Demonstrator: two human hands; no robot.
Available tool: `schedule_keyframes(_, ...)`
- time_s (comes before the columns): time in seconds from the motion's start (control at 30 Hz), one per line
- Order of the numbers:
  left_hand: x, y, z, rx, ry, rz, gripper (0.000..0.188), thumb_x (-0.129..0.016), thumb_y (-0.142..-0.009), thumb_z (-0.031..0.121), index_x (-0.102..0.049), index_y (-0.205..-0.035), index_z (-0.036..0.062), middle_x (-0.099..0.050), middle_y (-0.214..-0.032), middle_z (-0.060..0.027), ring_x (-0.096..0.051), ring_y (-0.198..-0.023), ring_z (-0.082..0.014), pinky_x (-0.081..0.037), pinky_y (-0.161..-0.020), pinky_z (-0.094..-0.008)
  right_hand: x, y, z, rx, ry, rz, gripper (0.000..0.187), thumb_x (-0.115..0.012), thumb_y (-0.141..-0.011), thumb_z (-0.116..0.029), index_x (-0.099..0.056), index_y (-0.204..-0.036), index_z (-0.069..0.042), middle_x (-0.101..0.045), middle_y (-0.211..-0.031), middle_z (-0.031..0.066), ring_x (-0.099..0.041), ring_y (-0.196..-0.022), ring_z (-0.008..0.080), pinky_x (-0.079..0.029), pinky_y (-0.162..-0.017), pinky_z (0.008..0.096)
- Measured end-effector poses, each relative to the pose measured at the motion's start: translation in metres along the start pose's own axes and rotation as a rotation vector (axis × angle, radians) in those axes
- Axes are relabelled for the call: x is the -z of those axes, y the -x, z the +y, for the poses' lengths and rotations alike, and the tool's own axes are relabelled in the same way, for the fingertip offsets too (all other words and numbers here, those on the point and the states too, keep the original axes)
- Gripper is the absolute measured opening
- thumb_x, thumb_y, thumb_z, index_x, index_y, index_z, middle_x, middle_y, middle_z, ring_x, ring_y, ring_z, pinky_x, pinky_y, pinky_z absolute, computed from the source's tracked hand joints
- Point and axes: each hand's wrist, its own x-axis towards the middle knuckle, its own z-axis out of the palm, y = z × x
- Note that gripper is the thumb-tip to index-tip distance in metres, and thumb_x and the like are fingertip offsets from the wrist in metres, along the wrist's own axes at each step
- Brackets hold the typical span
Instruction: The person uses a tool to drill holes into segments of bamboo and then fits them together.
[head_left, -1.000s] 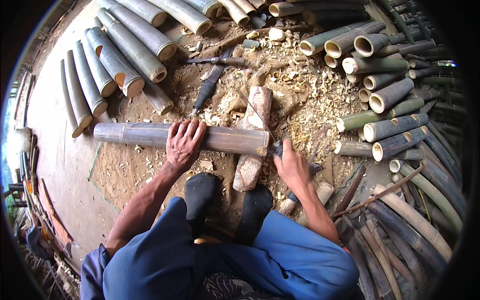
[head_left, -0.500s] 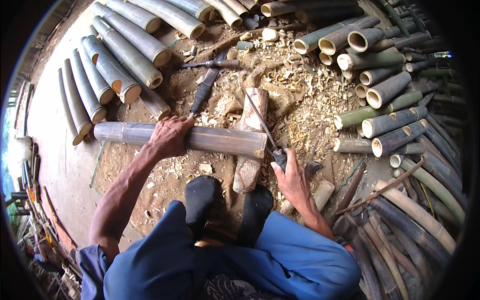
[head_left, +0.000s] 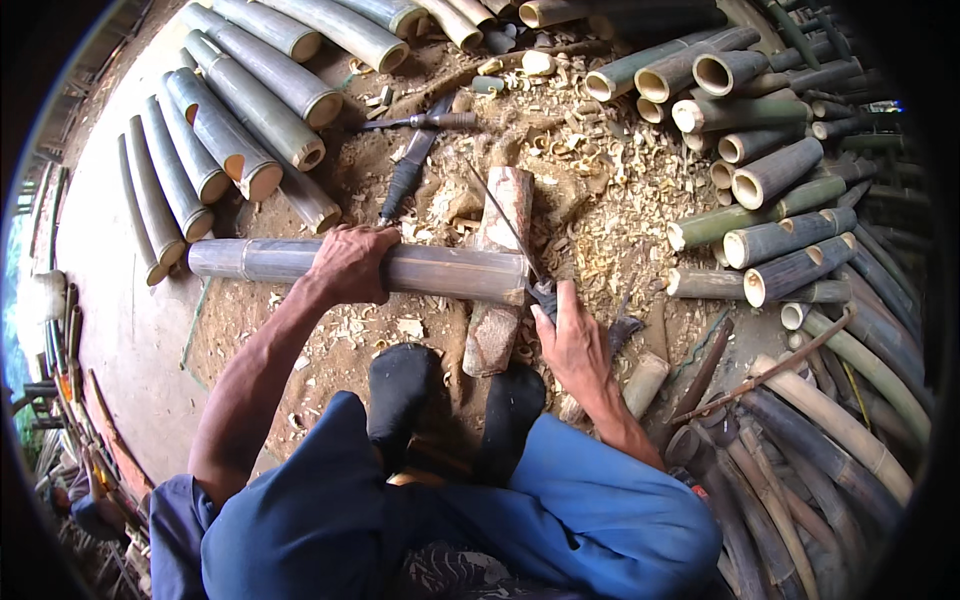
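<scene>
The bamboo tube (head_left: 455, 274), dark and smooth, lay crosswise right under the fingers of the left hand (head_left: 352, 262), which were pressed together and curled over its top, gripping it around the middle. To the right of those fingers, the tube's cut end crossed a pale, rough wooden block (head_left: 491, 340). Just beyond that end, the right hand (head_left: 577, 345) had its fingers closed around the dark handle of a slim knife (head_left: 505, 222), the thumb lying along the near side. The blade slanted forward and left from the knuckles, passing close by the cut end; whether it touched the bamboo I couldn't tell from where I stood. Nearer the person than either set of fingers, two feet in black socks (head_left: 405, 395) were planted below the tube, between blue trouser legs (head_left: 615, 485). Ahead of the left fingers lay a broad blade with a dark wrapped grip (head_left: 402, 187), crossed by a wooden-handled tool (head_left: 447, 121). Curly shavings (head_left: 640, 165) littered the ground ahead of the right fingers. Farther out, a row of bamboo lengths (head_left: 265, 110) fanned away to the left, and a stack of cut tubes (head_left: 775, 175) rose off to the right.
</scene>
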Motion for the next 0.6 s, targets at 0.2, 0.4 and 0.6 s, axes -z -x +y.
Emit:
schedule_keyframes(0.2, 0.0, -0.001, -0.002, -0.033, -0.014, 0.023, 0.051, -0.082, -0.055, 0.019, -0.066, -0.103, 0.0107, -0.069, -0.091, -0.011, -0.067, -0.093, -0.0312, -0.051, -0.084, -0.0445, 0.014, 0.002, -0.019, 0.373, -0.141, 0.333, 0.031, -0.063, -0.099, -0.019, -0.05, -0.118, 0.001, -0.067, -0.084, 0.0167, -0.069, -0.065, 0.0283, -0.055, -0.053, 0.042)
schedule_keyframes(0.4, -0.001, -0.003, 0.0, -0.039, -0.027, 0.046, 0.045, -0.08, -0.057, 0.018, -0.065, -0.099, 0.0117, -0.068, -0.089, -0.0091, -0.066, -0.091, -0.0305, -0.049, -0.085, -0.044, -0.008, -0.011, 0.029, -0.107, 0.04, -0.055, 0.025, -0.059, -0.1, -0.02, -0.045, -0.109, -0.002, -0.068, -0.079, 0.0249, -0.069, -0.063, 0.0393, -0.054, -0.053, 0.0485)
schedule_keyframes(0.6, -0.015, 0.012, -0.005, -0.048, -0.024, 0.144, 0.049, -0.079, -0.057, 0.016, -0.062, -0.103, 0.0105, -0.066, -0.093, -0.0079, -0.064, -0.096, -0.0285, -0.045, -0.09, -0.0419, 0.024, -0.003, -0.027, 0.333, -0.128, 0.28, 0.03, -0.065, -0.098, -0.02, -0.052, -0.115, 0.0, -0.068, -0.083, 0.018, -0.07, -0.063, 0.0319, -0.054, -0.053, 0.0415)
